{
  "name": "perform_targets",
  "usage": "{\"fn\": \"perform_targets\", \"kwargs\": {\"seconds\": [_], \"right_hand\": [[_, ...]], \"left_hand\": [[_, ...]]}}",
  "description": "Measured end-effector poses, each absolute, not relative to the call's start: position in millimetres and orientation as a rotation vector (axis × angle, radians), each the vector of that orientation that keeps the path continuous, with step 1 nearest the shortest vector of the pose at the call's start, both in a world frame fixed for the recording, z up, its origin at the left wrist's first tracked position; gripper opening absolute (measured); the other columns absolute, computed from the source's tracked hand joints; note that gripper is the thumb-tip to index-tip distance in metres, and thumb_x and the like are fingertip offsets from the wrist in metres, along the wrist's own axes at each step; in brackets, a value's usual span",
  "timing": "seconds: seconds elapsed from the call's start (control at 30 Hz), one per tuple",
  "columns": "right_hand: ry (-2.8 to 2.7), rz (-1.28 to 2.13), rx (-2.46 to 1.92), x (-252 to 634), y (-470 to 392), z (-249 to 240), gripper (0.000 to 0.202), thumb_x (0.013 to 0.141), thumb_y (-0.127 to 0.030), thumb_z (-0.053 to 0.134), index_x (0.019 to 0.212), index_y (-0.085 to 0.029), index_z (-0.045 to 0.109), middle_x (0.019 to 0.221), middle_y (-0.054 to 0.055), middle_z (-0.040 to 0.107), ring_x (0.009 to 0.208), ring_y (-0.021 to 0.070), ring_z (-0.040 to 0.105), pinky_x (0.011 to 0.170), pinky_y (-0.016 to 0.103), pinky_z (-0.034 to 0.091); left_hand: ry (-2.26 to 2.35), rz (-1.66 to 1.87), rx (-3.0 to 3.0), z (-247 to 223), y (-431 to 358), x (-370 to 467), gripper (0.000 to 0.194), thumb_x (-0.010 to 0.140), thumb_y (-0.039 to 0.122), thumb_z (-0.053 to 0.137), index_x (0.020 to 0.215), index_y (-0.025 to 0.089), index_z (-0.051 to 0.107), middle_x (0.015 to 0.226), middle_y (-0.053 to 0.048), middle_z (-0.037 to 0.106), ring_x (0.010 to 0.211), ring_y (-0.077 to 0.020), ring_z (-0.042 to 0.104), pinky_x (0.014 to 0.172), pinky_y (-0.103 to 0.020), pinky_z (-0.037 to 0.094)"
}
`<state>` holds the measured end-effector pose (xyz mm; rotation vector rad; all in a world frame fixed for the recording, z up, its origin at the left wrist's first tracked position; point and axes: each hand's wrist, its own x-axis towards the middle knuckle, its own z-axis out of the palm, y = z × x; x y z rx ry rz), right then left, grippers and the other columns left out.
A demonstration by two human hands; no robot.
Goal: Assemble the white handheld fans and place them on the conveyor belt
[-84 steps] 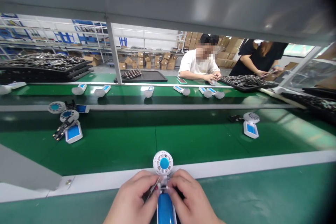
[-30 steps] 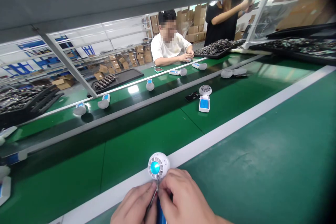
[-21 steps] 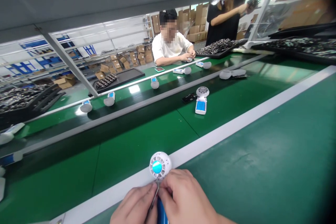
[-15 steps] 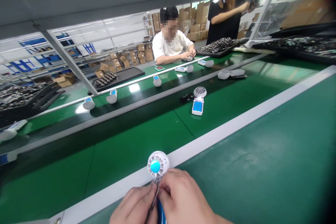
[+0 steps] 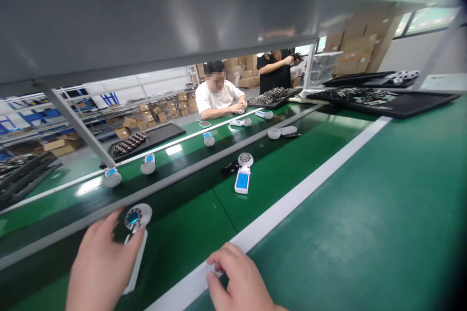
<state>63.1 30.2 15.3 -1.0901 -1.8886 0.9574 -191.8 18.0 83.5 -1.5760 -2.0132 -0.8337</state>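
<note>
A white handheld fan (image 5: 138, 243) with a round vented head and a shiny blue disc at its centre lies over the green belt at the lower left. My left hand (image 5: 104, 257) is at the fan, thumb near its neck and fingers spread, slightly blurred; part of the fan is hidden behind it. My right hand (image 5: 242, 277) hovers by the white rail, thumb and forefinger apart, nothing between them. Farther up the belt lies another fan (image 5: 242, 180) with a blue block in its open handle, beside a black part (image 5: 230, 169).
A white rail (image 5: 292, 185) divides the belt (image 5: 197, 223) from my green tabletop (image 5: 357, 214). Fans lie along the far lane. Black trays (image 5: 412, 107) of parts stand right. A grey shelf (image 5: 164, 24) hangs overhead. A person in white (image 5: 219, 99) works opposite; another stands behind.
My hands have parted. The fan they both held has moved left and forward onto the belt with my left hand, while my right hand stays near the rail. The view has shifted.
</note>
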Motion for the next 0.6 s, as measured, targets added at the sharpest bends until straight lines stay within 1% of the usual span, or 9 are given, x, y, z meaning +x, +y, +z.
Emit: {"fn": "perform_targets", "kwargs": {"seconds": [0.03,0.07,0.1,0.17,0.23,0.3,0.4,0.5,0.6], "right_hand": [[-1.885,0.954,-1.066,62.6,31.7,11.4,0.015,0.078,-0.014,0.057,0.088,-0.019,0.067,0.083,0.004,0.064,0.078,0.0196,0.063,0.072,0.03,0.051],[-1.868,0.951,-1.043,62.4,33.4,6.9,0.018,0.077,-0.013,0.056,0.09,-0.019,0.067,0.082,0.004,0.063,0.077,0.019,0.063,0.07,0.029,0.051],[-1.836,0.946,-1.028,62.4,35.2,1.9,0.019,0.076,-0.013,0.056,0.091,-0.019,0.066,0.082,0.004,0.063,0.075,0.0182,0.063,0.069,0.027,0.051],[-1.733,0.922,-1.045,63.3,40.0,-8.0,0.018,0.078,-0.015,0.055,0.092,-0.019,0.065,0.079,0.003,0.062,0.071,0.017,0.062,0.065,0.026,0.051],[-1.629,0.886,-1.098,65.0,45.7,-16.4,0.013,0.081,-0.02,0.054,0.089,-0.019,0.065,0.076,0.003,0.062,0.066,0.0171,0.062,0.063,0.025,0.051],[-1.57,0.861,-1.116,66.8,51.2,-22.2,0.013,0.083,-0.025,0.054,0.085,-0.02,0.066,0.074,0.004,0.063,0.064,0.0178,0.062,0.062,0.026,0.051],[-1.528,0.856,-1.123,68.6,56.3,-24.3,0.014,0.084,-0.029,0.055,0.083,-0.021,0.066,0.071,0.004,0.063,0.062,0.0183,0.061,0.06,0.026,0.051],[-1.506,0.886,-1.201,69.8,58.0,-16.9,0.015,0.085,-0.028,0.053,0.086,-0.02,0.066,0.075,0.005,0.066,0.067,0.0197,0.063,0.065,0.028,0.052],[-1.546,0.921,-1.303,72.0,59.4,-2.4,0.019,0.087,-0.028,0.05,0.096,-0.019,0.065,0.086,0.007,0.067,0.075,0.0215,0.065,0.07,0.031,0.052]], "left_hand": [[-1.999,-0.731,-1.637,88.7,32.9,-178.5,0.041,0.084,0.042,0.062,0.114,0.015,0.069,0.104,-0.011,0.071,0.096,-0.0369,0.068,0.076,-0.048,0.057],[-1.934,-0.745,-1.765,89.7,48.1,-160.6,0.033,0.087,0.035,0.059,0.109,0.013,0.07,0.106,-0.013,0.07,0.103,-0.0372,0.065,0.087,-0.054,0.053],[-1.885,-0.73,-1.919,86.4,63.6,-139.5,0.023,0.089,0.028,0.056,0.101,0.017,0.073,0.103,-0.01,0.071,0.101,-0.0305,0.065,0.092,-0.048,0.052],[-1.814,-0.669,-2.146,70.1,95.1,-95.7,0.019,0.089,0.02,0.058,0.097,0.024,0.075,0.103,-0.004,0.072,0.1,-0.0205,0.065,0.091,-0.033,0.053],[-1.768,-0.623,-2.274,49.4,124.6,-59.8,0.021,0.087,0.018,0.063,0.104,0.024,0.073,0.107,-0.003,0.071,0.101,-0.019,0.063,0.089,-0.03,0.052],[-1.751,-0.571,-2.355,34.7,147.0,-38.5,0.016,0.084,0.02,0.069,0.1,0.02,0.073,0.105,-0.005,0.071,0.098,-0.0198,0.063,0.085,-0.032,0.052],[-1.761,-0.515,-2.405,32.2,153.9,-32.6,0.008,0.084,0.022,0.069,0.083,0.015,0.071,0.089,-0.006,0.07,0.089,-0.0212,0.063,0.079,-0.036,0.05],[-1.77,-0.499,-2.417,42.7,122.1,-45.9,0.011,0.086,0.019,0.065,0.076,0.016,0.068,0.081,-0.006,0.068,0.084,-0.0229,0.061,0.077,-0.037,0.049],[-1.751,-0.484,-2.46,43.3,63.7,-65.1,0.015,0.087,0.011,0.057,0.076,0.018,0.065,0.079,-0.005,0.067,0.08,-0.0224,0.061,0.073,-0.036,0.05]]}}
